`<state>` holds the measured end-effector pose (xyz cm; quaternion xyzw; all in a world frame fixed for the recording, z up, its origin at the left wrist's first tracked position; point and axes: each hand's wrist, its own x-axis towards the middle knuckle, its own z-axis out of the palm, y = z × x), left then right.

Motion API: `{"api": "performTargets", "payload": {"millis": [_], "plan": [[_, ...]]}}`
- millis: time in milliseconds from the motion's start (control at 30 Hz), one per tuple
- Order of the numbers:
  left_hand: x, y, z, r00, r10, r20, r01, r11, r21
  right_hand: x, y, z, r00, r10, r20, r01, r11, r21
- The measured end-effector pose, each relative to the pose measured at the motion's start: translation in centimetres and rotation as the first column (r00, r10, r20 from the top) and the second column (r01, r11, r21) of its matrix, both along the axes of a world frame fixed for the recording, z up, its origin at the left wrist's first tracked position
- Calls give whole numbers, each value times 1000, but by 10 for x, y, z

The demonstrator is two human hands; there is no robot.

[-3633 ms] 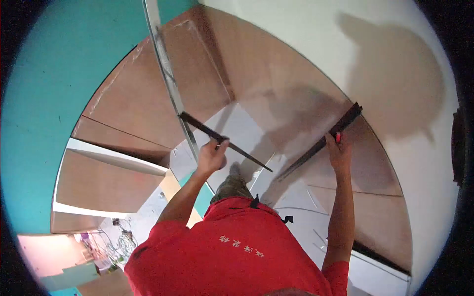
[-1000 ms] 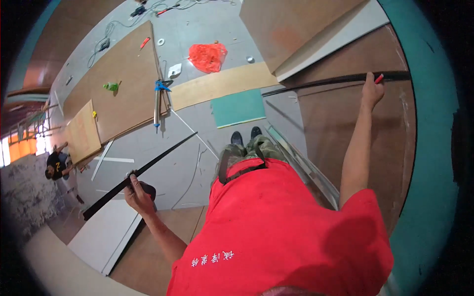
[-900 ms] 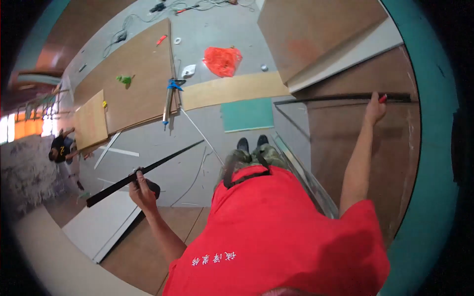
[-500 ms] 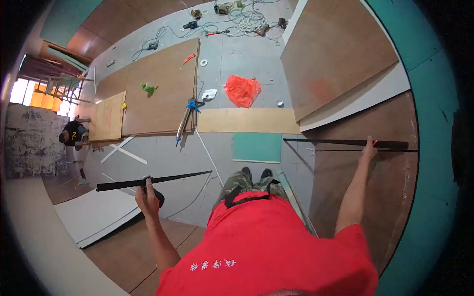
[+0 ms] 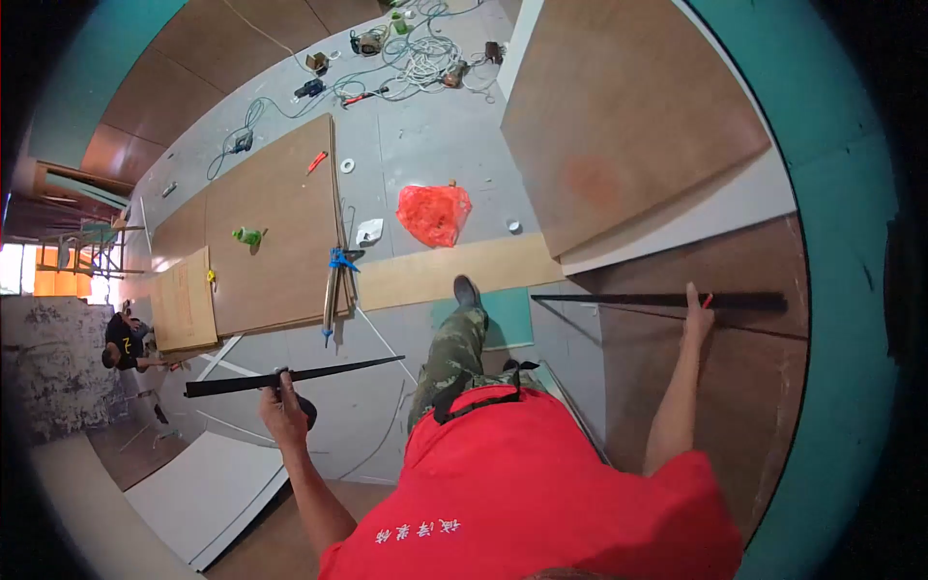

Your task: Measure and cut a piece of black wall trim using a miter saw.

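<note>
The left hand pinches a long black strip, which looks fatter at its left end. The right hand grips a second black strip by the brown wall, right.

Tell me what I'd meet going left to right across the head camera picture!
Co-worker in a dark top → the person's left hand → caulking gun with blue parts → red plastic bag → small round pale thing → right hand.

Arms spread wide, left grip and right grip both curled.
</note>
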<state>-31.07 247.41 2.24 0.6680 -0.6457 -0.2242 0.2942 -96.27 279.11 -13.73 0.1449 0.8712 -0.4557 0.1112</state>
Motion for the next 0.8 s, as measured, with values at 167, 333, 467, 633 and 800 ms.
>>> {"api": "performTargets", "payload": {"millis": [167, 333, 467, 633, 800], "plan": [[-52, -99, -1, 988, -71, 140, 78, 996, -44, 44, -29, 49, 988, -101, 116, 111, 991, -76], [-133, -222, 10, 990, -107, 89, 106, 994, 25, 88, -19, 46, 993, -107, 43, 90, 952, 291], [-205, -329, 22, 972, -217, 96, 218, 976, 0, 105, -16, -26, 971, -241, -1, 227, 913, 339], [-283, -472, 15, 929, -272, 250, 293, 955, -50, 89, -52, -118, 969, 175, 172, -240, 826, 510], [-382, -619, 19, 908, -271, 319, 338, 924, -180, -17, -183, -196, 721, 594, 356, -680, 507, 531]]}}
